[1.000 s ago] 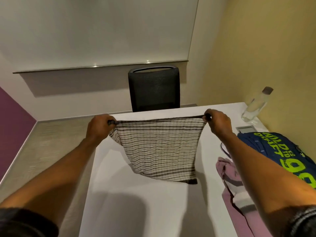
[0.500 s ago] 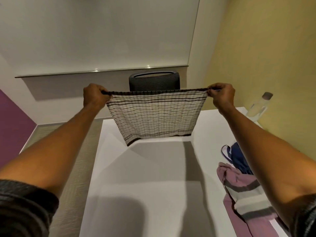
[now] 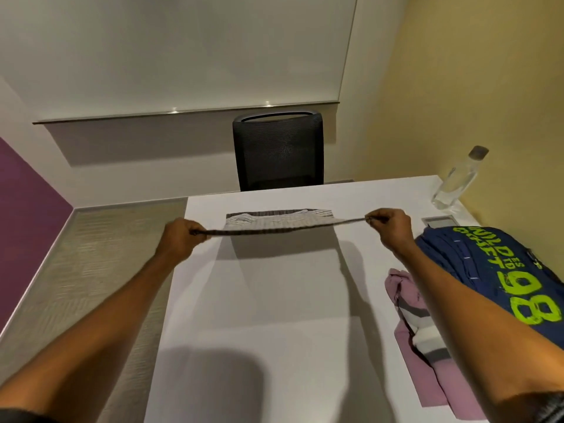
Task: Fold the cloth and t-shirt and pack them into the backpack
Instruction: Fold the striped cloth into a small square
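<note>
A checked beige cloth [image 3: 274, 222] with dark stripes is stretched taut between my hands just above the white table [image 3: 274, 300]; its far part lies on the tabletop. My left hand [image 3: 180, 239] grips its left corner and my right hand [image 3: 390, 228] pinches its right corner. A pink t-shirt [image 3: 421, 325] with grey and white stripes lies crumpled at the table's right edge, partly behind my right forearm. The navy backpack [image 3: 503, 276] with neon green lettering lies to the right of it.
A black mesh chair [image 3: 277, 151] stands behind the table's far edge. A clear water bottle [image 3: 457, 178] stands at the far right corner by the yellow wall, near a grey cable hatch [image 3: 439, 221]. Floor runs along the table's left side.
Both hands have swung the cloth down from head height, where it hung in front of the chair, to the tabletop, and its free end has landed away from me.
</note>
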A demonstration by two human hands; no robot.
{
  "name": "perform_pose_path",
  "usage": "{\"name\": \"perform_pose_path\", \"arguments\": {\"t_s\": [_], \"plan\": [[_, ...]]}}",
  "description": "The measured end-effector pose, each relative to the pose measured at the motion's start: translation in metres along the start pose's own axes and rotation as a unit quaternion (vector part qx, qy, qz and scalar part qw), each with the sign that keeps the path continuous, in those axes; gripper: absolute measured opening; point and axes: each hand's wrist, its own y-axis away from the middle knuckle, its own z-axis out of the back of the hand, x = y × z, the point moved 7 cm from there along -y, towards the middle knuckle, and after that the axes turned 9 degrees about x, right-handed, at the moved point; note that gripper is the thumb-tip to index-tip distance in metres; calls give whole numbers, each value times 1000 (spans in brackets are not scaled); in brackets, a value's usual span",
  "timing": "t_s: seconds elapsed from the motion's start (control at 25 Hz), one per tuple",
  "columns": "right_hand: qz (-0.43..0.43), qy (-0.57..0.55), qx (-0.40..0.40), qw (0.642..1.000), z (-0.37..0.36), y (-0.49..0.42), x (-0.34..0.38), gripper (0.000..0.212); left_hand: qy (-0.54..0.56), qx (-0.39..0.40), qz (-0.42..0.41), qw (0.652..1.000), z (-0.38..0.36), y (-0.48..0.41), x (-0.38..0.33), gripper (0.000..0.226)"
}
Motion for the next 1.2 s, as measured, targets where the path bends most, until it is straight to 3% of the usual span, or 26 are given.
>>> {"name": "perform_pose_path", "arguments": {"t_s": [0.32,0.44,0.64,0.88,1.2], "plan": [[-22,160,131,978,-58,73,-88,10,-54,131,35,989,-118,74,74,10],[-36,204,171,963,-73,97,-120,9,-133,185,4,974,-150,104,79,8],[-46,264,241,933,-88,136,-154,17,-184,174,-66,965,-175,145,86,26],[-145,283,288,904,-100,174,-180,21,-211,177,-48,960,-197,189,103,26],[-98,352,297,882,-96,226,-207,23,-204,233,-74,948,-230,239,122,30]]}}
